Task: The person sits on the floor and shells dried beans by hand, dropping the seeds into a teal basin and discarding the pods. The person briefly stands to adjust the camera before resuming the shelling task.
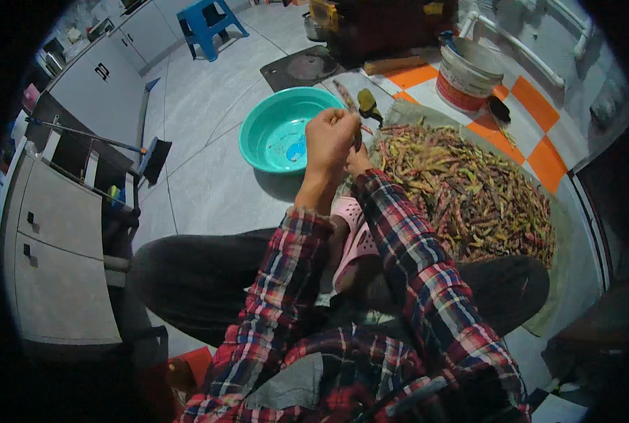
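Note:
My left hand (331, 133) is raised with curled fingers beside the rim of a turquoise plastic basin (248, 143). A dark bean pod (357, 139) shows between it and my right hand (359, 160), and my left fingers seem to close on it. My right hand sits lower and is partly hidden behind the left, so its grip is unclear. Inside the basin are a few small pale bits and a blue patch (296, 151). A large heap of dried, mottled bean pods (468, 195) lies to the right on a woven sheet (558, 296).
Pink clogs (352, 248) are between my knees. A whitish bucket (465, 76) stands beyond the heap, near white wall pipes (520, 39). Further off are a blue plastic stool (208, 24) and a dark floor plate (301, 66). A broom (155, 158) leans by cabinets (60, 206) at left.

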Tool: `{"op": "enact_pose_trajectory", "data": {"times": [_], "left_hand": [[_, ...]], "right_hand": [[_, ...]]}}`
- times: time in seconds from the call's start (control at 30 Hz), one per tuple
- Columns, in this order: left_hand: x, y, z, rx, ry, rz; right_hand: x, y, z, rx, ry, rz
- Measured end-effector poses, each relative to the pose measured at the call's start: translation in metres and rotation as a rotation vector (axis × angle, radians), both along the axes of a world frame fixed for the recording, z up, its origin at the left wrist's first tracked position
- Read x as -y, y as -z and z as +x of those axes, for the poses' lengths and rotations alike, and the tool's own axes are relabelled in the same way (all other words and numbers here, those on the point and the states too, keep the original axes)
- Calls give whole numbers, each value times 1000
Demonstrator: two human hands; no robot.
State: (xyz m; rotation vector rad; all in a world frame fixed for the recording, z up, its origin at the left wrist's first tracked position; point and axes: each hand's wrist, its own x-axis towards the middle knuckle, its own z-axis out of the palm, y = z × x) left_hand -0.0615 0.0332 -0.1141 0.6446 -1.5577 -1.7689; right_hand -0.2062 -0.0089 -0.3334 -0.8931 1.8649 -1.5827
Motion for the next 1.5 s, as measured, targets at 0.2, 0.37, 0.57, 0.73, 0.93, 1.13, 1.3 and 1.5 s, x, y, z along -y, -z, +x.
{"op": "enact_pose_trajectory", "data": {"times": [0.2, 0.37, 0.57, 0.73, 0.93, 1.13, 1.3, 1.5], "left_hand": [[-17, 0, 11, 31, 47, -27], [6, 7, 40, 6, -26, 30], [30, 38, 66, 264, 38, -16], [31, 78, 84, 327, 233, 211], [18, 112, 84, 382, 437, 484], [18, 119, 64, 418, 444, 452], [21, 132, 58, 401, 291, 374], [25, 139, 56, 423, 287, 109]], "right_hand": [[-28, -14, 57, -76, 197, -416], [-38, -36, 73, 1101, 150, -200], [-108, -20, 129, 959, 173, -90], [-180, -40, 156, 891, 216, 133], [-233, -100, 144, 514, -42, 593], [-158, -107, 115, 564, 109, 80], [-140, -86, 101, 841, 121, 10], [-135, -68, 93, 1063, 97, -48]]}}
